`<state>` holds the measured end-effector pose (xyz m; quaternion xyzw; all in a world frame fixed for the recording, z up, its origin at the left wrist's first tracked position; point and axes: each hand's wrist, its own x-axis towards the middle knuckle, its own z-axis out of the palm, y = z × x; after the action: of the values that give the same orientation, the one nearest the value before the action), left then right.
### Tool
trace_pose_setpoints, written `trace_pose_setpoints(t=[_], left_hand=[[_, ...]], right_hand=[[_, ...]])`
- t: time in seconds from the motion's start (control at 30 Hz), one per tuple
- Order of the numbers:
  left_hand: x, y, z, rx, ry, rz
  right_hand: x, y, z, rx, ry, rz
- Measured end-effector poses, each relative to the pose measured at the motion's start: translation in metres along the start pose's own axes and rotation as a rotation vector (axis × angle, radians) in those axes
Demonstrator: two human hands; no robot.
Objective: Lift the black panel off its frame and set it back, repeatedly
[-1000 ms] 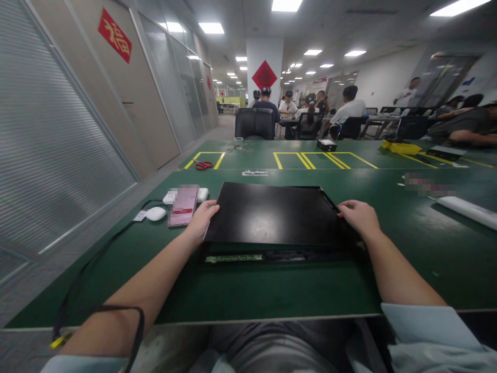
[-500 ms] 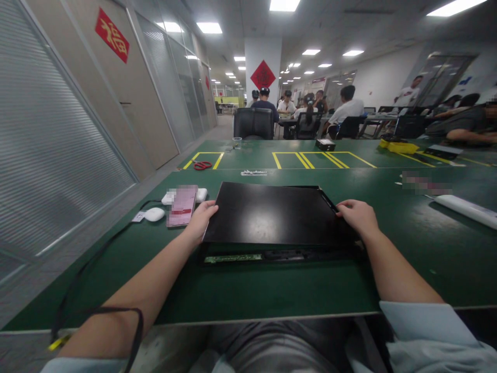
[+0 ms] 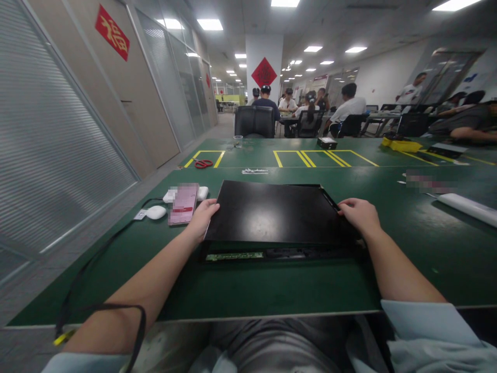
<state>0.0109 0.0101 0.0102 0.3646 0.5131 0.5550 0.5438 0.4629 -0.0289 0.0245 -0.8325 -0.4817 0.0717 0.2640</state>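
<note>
A flat black panel point(image 3: 272, 212) lies on the green table point(image 3: 252, 285) in front of me, its near edge raised over a black base with a green circuit strip point(image 3: 235, 256) showing below. My left hand point(image 3: 202, 218) grips the panel's left edge, fingers curled round it. At the right edge, my right hand point(image 3: 359, 216) holds the panel with fingers bent over the side.
Left of the panel lie a pink phone point(image 3: 183, 203), a white mouse point(image 3: 156, 212) and a white earbud case point(image 3: 202, 192). A black cable point(image 3: 97, 259) runs toward my left arm. Red scissors point(image 3: 203, 164), a plastic cup point(image 3: 238, 141) and seated people point(image 3: 347, 109) lie beyond. A white roll point(image 3: 468, 208) rests at right.
</note>
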Motion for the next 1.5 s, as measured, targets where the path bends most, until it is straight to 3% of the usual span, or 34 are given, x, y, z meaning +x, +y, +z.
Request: trace_pose_setpoints(t=[0.27,0.83,1.03,1.13,1.27,1.5], left_hand=[[-0.013,0.012,0.006,0.02,-0.021,-0.014],[-0.004,0.004,0.002,0.034,-0.026,0.025],[0.008,-0.004,-0.003,0.063,0.009,0.12],[0.013,-0.003,-0.012,0.178,-0.035,0.211],[0.019,-0.004,-0.025,0.562,0.003,0.346],[0.023,-0.01,-0.031,0.935,-0.103,0.386]], right_hand=[[0.0,0.001,0.001,-0.019,0.016,-0.017],[0.003,0.002,0.001,0.015,-0.005,0.0],[0.005,0.006,0.003,0.017,0.017,-0.026],[0.007,0.007,0.004,0.019,0.011,-0.016],[0.007,0.007,0.003,0.024,0.005,-0.006],[0.007,0.006,0.001,0.04,0.013,-0.018]])
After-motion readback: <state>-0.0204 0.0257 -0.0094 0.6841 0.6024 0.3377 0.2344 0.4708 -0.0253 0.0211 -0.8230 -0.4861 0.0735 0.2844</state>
